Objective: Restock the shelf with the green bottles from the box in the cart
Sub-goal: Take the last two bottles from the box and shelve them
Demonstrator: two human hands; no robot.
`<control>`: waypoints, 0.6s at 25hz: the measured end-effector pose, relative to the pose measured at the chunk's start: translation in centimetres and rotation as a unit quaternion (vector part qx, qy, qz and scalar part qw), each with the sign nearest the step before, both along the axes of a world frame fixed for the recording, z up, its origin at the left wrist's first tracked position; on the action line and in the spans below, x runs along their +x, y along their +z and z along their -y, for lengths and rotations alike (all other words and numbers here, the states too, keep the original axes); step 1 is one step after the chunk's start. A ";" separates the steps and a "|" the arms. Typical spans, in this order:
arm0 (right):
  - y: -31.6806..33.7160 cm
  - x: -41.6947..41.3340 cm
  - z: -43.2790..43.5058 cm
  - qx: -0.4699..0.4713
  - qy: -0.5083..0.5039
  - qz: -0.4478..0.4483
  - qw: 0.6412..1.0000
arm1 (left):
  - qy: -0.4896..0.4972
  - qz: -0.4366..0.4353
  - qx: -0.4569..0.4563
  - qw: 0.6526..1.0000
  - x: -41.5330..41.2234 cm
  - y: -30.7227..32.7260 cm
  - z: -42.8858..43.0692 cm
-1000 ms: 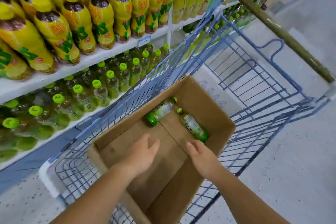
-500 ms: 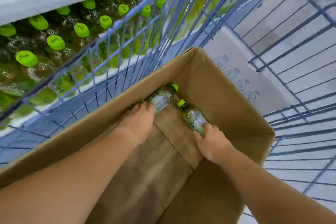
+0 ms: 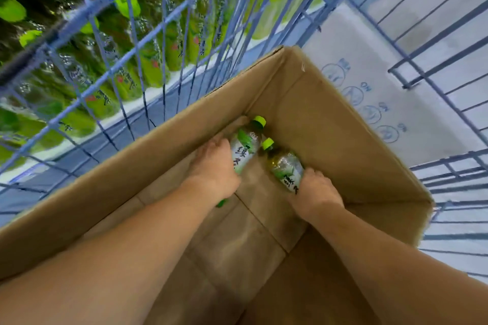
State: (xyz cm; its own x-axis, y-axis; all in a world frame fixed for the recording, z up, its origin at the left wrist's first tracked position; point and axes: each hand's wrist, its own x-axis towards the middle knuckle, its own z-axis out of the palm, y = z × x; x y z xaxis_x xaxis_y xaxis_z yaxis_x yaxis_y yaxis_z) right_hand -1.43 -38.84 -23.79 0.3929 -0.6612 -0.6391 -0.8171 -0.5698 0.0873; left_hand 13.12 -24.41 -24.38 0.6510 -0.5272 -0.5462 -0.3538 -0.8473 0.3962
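Two green-capped bottles lie on the floor of a brown cardboard box [image 3: 330, 119] inside the blue wire cart [image 3: 148, 42]. My left hand [image 3: 215, 166] grips the left bottle [image 3: 247, 144] around its lower body. My right hand [image 3: 315, 192] grips the right bottle [image 3: 284, 166] at its base. Both caps point toward the box's far corner. Through the cart's wires I see the shelf's rows of standing green bottles [image 3: 148, 60].
A flat white carton [image 3: 375, 92] printed with blue symbols lies in the cart beyond the box. The cart's wire side stands between the box and the shelf. Grey floor shows through the wires at the right.
My head has dropped closer to the box. Both hands reached down from above the box floor and now each closes round a bottle.
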 end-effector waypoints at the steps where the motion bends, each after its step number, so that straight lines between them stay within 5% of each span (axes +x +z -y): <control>1: -0.2 0.2 0.2 0.000 -0.006 0.004 1.000 | 0.004 -0.011 0.005 1.000 0.4 -0.4 0.5; 5: -0.7 0.7 0.9 0.034 -0.071 0.028 0.997 | 0.053 -0.099 0.024 0.993 1.2 -1.7 1.2; 9: -1.7 0.9 -0.2 0.092 -0.191 0.057 0.976 | 0.084 -0.100 0.022 0.991 0.4 -2.3 1.3; 15: -2.0 1.1 -2.4 0.186 -0.343 0.153 0.908 | 0.071 -0.122 0.057 0.988 1.2 -1.2 -1.0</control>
State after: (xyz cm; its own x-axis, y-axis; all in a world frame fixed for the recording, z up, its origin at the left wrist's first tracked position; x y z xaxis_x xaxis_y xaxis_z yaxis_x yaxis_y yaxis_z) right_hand -0.32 -36.47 -25.82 0.1669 -0.5776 -0.7991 -0.9442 0.1396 -0.2982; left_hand 14.30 -23.37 -25.63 0.5559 -0.3659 -0.7464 -0.1344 -0.9257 0.3537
